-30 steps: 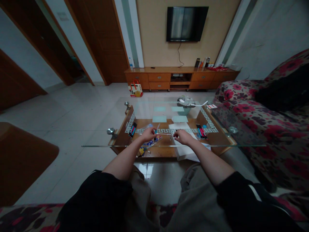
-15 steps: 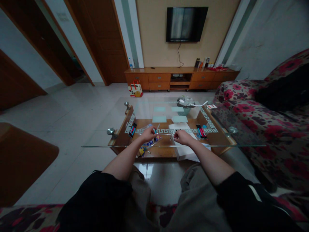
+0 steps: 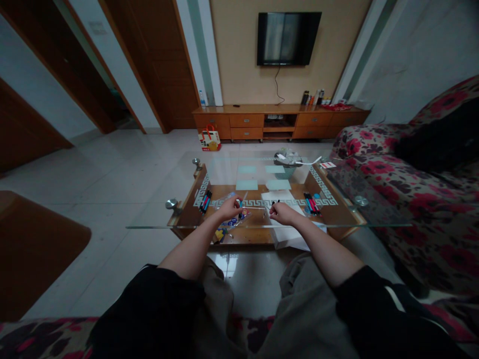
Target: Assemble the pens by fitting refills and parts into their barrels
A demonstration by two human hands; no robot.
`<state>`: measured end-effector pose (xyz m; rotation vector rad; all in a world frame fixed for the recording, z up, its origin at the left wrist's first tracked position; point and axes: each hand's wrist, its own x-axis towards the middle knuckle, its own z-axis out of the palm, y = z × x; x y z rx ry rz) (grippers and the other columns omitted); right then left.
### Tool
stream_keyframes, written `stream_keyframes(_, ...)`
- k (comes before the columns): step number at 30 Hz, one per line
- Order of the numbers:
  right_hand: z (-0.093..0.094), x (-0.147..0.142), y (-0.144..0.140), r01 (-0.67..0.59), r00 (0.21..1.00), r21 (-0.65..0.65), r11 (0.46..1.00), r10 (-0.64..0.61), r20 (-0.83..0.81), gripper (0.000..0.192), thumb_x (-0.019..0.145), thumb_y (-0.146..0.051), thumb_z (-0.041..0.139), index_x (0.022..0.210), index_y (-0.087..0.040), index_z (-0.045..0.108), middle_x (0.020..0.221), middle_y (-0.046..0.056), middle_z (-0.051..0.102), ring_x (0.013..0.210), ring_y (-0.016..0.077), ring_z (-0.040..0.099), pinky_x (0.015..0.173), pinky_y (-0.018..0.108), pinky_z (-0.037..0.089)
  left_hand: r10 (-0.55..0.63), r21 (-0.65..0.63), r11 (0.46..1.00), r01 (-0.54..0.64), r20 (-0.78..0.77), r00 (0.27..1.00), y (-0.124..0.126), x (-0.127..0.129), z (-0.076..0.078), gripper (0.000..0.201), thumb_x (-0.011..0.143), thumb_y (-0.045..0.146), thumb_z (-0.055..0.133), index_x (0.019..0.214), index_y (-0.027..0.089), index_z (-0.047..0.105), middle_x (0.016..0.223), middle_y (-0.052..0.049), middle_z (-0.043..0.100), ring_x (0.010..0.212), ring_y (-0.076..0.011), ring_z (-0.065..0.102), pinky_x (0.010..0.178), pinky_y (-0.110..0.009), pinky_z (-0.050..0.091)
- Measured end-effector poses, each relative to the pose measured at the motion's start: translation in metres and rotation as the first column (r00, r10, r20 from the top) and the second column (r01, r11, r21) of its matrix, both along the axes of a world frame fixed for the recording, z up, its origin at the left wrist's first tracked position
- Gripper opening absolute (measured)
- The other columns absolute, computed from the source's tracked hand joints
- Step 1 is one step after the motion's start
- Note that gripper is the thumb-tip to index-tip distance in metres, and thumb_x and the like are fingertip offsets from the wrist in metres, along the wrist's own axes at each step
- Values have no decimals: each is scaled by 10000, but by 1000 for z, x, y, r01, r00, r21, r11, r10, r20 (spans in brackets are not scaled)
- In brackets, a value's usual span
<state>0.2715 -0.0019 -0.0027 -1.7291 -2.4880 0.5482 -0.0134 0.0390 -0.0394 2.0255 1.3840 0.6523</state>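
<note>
A thin pen stands tilted in the left hand, its blue tip up past the fingers, which are curled tight around the lower part. The hand sits over the near middle of the glass surface, just above a clear packet with coloured print that lies flat there. A slim pale rod runs across the gap between the two hands; whether either hand grips it is too small to tell. The right hand is close by, pinched narrow, thumb and forefinger closed on a small dark piece that may be a cap. Under that hand lies a white sheet of paper, its near edge hanging past the front of the surface.

To the left of the left hand a bunch of pens, red, blue and black, lies near the patterned border. A second bunch of pens lies to the right of the right hand. At the far end stands a small green basket with white scraps in it. A flowered sofa runs along the right side. Against the far wall is a low wooden cabinet with a dark television hung above it, and a red and white paper bag stands on the floor before it.
</note>
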Motion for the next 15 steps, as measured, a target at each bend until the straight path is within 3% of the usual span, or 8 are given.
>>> stream_keyframes(15, 12, -7, -5, -39, 999, 55, 998, 37, 32, 179, 830, -179, 589, 851, -147, 764, 830, 89, 744, 758, 181, 651, 663, 228, 400, -1, -6, 1000, 1, 0, 1000, -3, 1, 6, 351, 746, 253, 667, 1083, 176, 604, 723, 34, 604, 636, -119, 557, 607, -219, 405)
